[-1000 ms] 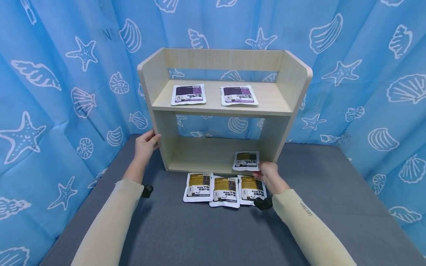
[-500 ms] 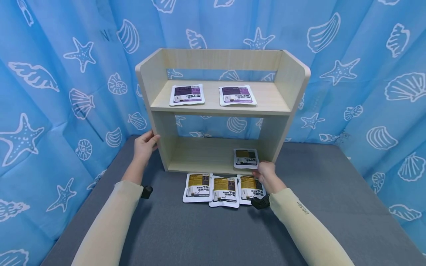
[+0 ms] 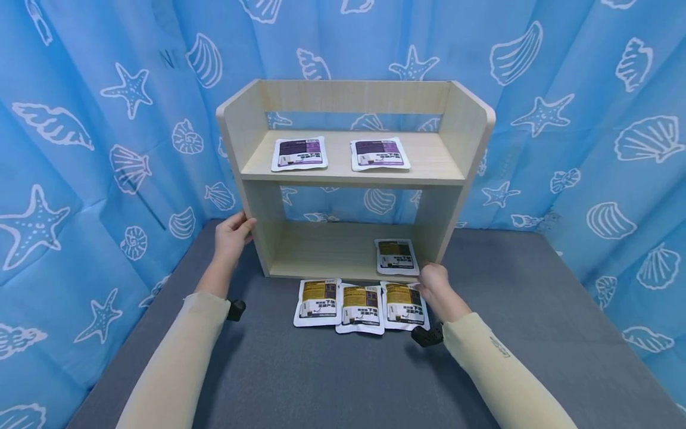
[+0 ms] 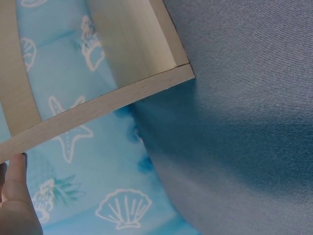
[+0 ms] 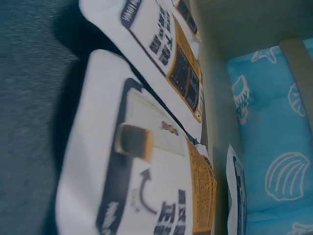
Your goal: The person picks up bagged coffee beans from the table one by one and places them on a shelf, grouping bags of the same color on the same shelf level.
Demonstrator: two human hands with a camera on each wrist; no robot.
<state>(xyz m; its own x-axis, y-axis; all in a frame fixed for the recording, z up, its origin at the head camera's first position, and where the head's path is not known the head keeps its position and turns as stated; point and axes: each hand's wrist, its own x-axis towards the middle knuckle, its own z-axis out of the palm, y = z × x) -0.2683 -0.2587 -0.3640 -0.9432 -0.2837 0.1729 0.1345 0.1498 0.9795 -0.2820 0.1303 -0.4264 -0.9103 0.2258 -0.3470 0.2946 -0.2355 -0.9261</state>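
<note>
My left hand (image 3: 229,239) touches the left side panel of a pale wooden shelf (image 3: 351,177). In the left wrist view a straight finger (image 4: 17,178) meets the panel's edge. On the lower board, at the right, lies a white pouch with a gold and black label (image 3: 396,257). At its front right corner is my right hand (image 3: 435,282); its fingertips are mostly hidden, so a pinch cannot be made out. Several like pouches lie side by side before the shelf: a left one (image 3: 318,302), a middle one (image 3: 361,308) and a right one (image 3: 404,305).
Two purple-labelled pouches lie on the upper board, a left one (image 3: 299,153) and a right one (image 3: 380,154). The shelf stands on a grey cloth-covered table (image 3: 332,381). Behind it hangs a blue curtain (image 3: 343,36) with shell and starfish prints.
The gold-labelled pouch on the lower board has turned slightly, its front right corner shifting right and forward. My right hand has moved a little right. My left hand stays at the panel.
</note>
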